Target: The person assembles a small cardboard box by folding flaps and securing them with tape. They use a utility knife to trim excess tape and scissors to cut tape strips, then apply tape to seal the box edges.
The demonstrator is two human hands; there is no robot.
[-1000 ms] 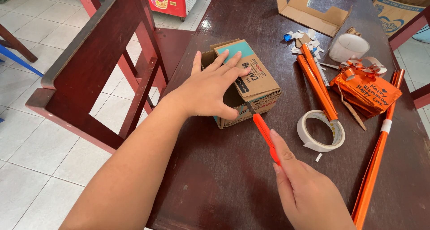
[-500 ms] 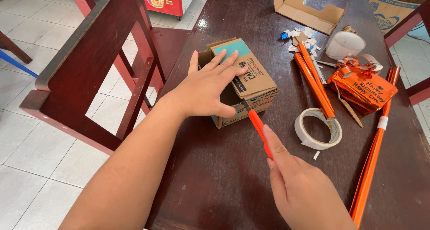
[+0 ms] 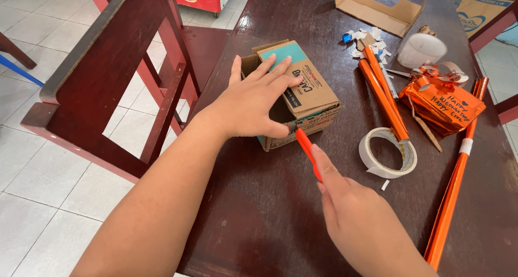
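Observation:
My left hand (image 3: 252, 101) lies flat on top of a small brown cardboard box (image 3: 307, 90) with a teal patch, pressing its flaps down near the left edge of a dark wooden table (image 3: 259, 207). My right hand (image 3: 350, 217) grips a thin orange cutter (image 3: 307, 150), index finger stretched along it. The cutter's tip touches the box's near side, just below my left thumb.
A roll of clear tape (image 3: 387, 153) lies right of the box. Orange foil rolls (image 3: 380, 90), a long orange foil tube (image 3: 456, 185), an orange wrapped parcel (image 3: 442, 104), a white candle (image 3: 421, 50), paper scraps and a cut cardboard piece (image 3: 375, 9) lie beyond. A red wooden chair (image 3: 108, 77) stands left.
My right hand has pushed the cutter forward and left until its tip meets the box's near side. My left hand stays pressed on the box top.

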